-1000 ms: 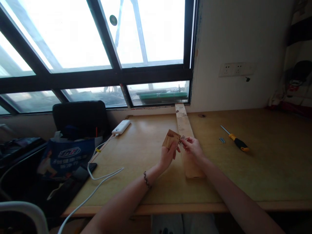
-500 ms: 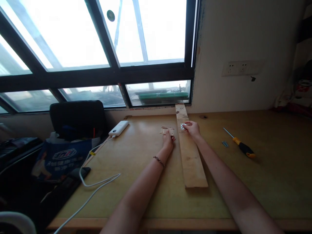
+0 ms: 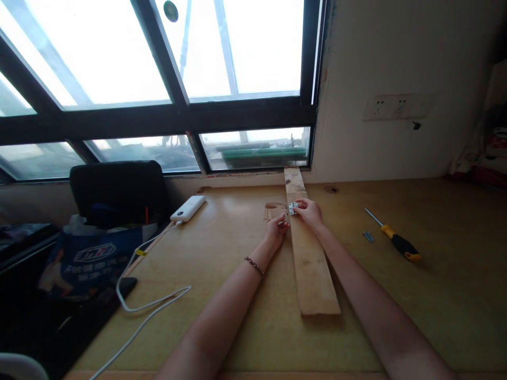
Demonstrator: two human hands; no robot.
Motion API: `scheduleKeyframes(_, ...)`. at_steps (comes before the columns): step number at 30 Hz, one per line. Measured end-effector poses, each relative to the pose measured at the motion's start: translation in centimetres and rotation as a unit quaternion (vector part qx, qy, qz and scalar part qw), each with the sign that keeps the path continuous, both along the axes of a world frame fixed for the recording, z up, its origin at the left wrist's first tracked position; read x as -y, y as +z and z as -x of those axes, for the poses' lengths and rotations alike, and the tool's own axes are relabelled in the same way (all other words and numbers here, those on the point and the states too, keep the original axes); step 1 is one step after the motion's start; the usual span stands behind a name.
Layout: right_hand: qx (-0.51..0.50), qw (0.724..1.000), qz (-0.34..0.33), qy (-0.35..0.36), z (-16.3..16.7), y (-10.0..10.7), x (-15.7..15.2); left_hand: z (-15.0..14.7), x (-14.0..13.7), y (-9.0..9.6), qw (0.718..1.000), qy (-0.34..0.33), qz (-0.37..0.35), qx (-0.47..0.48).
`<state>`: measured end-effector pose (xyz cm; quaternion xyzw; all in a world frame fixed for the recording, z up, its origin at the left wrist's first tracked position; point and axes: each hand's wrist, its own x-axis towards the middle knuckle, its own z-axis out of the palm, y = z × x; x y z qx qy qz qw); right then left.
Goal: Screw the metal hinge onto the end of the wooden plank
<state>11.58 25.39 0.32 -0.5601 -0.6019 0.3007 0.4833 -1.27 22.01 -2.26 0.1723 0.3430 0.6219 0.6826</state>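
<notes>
**A:** What does the view show?

**B:** A wooden desk (image 3: 245, 327) under a large window, seen from above the person's two bare forearms. A long wooden plank (image 3: 312, 274) lies on the desk, running from the back edge toward the front edge. Both hands meet near its far end.

**A:** What are the hands doing?

**B:** The right hand (image 3: 311, 214) rests on the plank, its fingers pinched around a small metal hinge (image 3: 292, 208) that sits at the plank's left edge. The left hand (image 3: 276, 230) lies on the desk just beside that edge, fingers curled; whether it grips anything I cannot tell. Just beyond it, a small flat piece of wood (image 3: 274, 210) lies on the desk beside the plank.

**A:** Anything else nearby?

**B:** To the right, well apart from the hands, a screwdriver (image 3: 396, 243) with a yellow and black handle, and near it a few small screws (image 3: 368, 236). Toward the back left, a white power bank (image 3: 187, 208) with a white cable (image 3: 150, 303) trailing toward the desk's left edge.

**A:** What could go wrong here?

**B:** As I judge it, the hinge is held only by fingertips on a narrow edge, so a small nudge could skew it or tip it off. The loose plank could also slide under pressure, since nothing clamps it.
</notes>
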Motion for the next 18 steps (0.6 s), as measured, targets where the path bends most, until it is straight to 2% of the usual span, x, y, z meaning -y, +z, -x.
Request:
scheduleKeyframes(5,0.044,0.999,0.0,0.003,0.13,0.49,0.52,0.08,0.19,0.33,1.0,-0.024,0.012,0.0)
scheduleKeyframes(12,0.18,0.983,-0.022,-0.017,0.21,0.53,0.57,0.23,0.0,0.09,0.999,-0.051,0.009,-0.005)
scheduleKeyframes(18,0.229,0.972,-0.039,-0.021,0.46,0.61,0.8,0.14,0.14,0.06,0.997,-0.068,-0.041,-0.003)
